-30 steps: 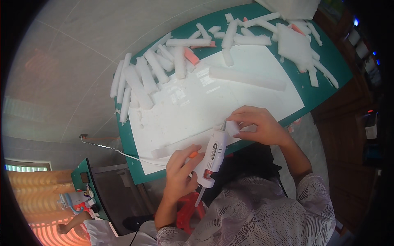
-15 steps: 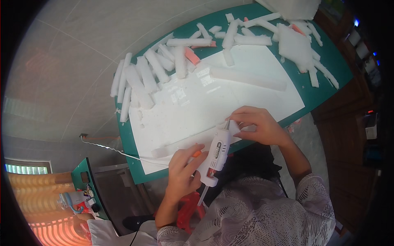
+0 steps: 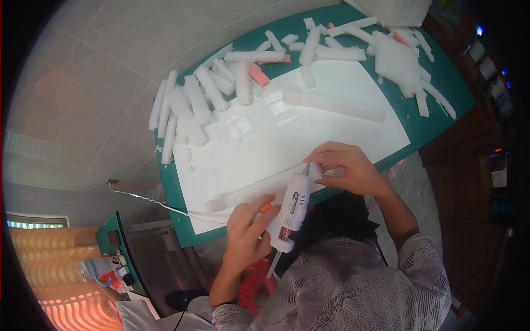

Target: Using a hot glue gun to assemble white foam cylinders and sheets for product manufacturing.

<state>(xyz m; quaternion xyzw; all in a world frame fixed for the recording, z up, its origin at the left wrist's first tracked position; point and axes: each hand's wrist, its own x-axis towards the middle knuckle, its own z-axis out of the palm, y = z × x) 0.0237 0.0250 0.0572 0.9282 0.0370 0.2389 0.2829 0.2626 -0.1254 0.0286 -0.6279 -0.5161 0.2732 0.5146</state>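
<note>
Gripping glue gun (image 3: pixel 289 216) with left hand (image 3: pixel 247 233), dark printed label (image 3: pixel 294 203), right hand (image 3: pixel 352 168) pinching foam (image 3: pixel 315 172)

Left hand (image 3: pixel 247 231) curled in a grip, left forearm (image 3: pixel 225 284) near-vertical below it. Right hand (image 3: pixel 349 168) (higher in view) in a pinch, right forearm (image 3: pixel 400 214) angled up-left.

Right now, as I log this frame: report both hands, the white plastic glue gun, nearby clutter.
Left hand gripping white plastic glue gun. Right hand pinching white foam piece beside nozzle, contact unclear. Closest clutter: long white foam strip.
</note>
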